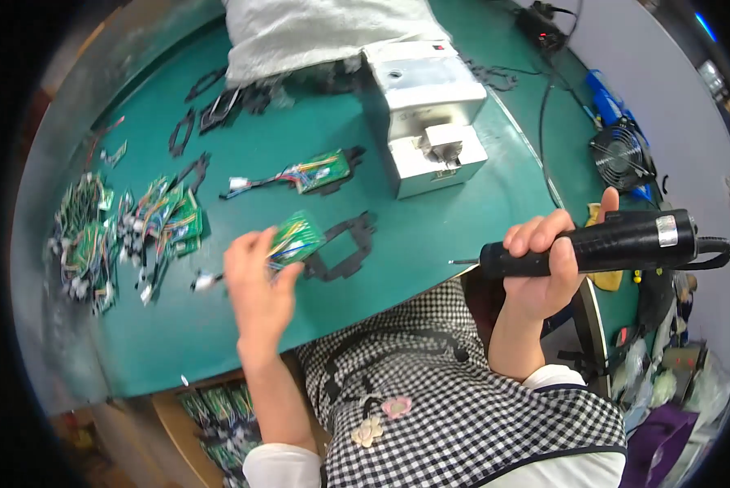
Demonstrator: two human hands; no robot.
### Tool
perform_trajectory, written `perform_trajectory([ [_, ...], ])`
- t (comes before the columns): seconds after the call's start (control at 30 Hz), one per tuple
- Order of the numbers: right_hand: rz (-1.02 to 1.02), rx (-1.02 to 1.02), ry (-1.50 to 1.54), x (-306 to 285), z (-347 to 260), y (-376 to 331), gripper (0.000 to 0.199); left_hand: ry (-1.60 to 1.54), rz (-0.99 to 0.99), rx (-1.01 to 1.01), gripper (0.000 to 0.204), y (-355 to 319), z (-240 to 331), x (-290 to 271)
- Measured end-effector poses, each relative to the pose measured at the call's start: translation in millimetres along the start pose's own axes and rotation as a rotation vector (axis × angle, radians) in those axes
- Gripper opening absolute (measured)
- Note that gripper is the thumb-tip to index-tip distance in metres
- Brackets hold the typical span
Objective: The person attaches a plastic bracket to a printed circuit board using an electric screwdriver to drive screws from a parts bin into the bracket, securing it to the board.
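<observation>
My left hand (255, 281) grips a green circuit board with coloured wires (297, 237) just above the green table, beside a black plastic frame (345, 244). My right hand (544, 260) is closed around a black electric screwdriver (601, 242), held level with its tip pointing left over the table's front edge. A second green circuit board with a wire harness (312, 172) lies on another black frame farther back.
A pile of wired green boards (129, 228) lies at the left. A white metal screw feeder box (426, 114) stands at the back centre, loose black frames (210, 106) and a white bag behind. A small black fan (621, 154) sits at the right.
</observation>
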State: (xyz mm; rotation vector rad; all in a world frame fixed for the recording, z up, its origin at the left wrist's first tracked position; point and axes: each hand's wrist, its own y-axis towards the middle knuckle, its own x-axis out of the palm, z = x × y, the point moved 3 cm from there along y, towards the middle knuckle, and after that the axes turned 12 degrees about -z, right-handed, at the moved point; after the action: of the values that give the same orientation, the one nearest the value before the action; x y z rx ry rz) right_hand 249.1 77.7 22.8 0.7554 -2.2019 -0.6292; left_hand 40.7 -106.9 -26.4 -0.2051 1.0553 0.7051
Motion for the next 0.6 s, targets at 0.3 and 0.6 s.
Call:
perform_trajectory([
  [0.3, -0.134, 0.111, -0.034, 44.4, 54.9, 5.4, 0.084, 0.01, -0.169, -0.15, 0.049, -17.7, 16.5, 26.4],
  [0.6, -0.307, 0.224, -0.065, 73.9, 102.2, 5.1, 0.084, -0.048, -0.165, -0.187, 0.052, -19.0, 29.0, 39.6],
])
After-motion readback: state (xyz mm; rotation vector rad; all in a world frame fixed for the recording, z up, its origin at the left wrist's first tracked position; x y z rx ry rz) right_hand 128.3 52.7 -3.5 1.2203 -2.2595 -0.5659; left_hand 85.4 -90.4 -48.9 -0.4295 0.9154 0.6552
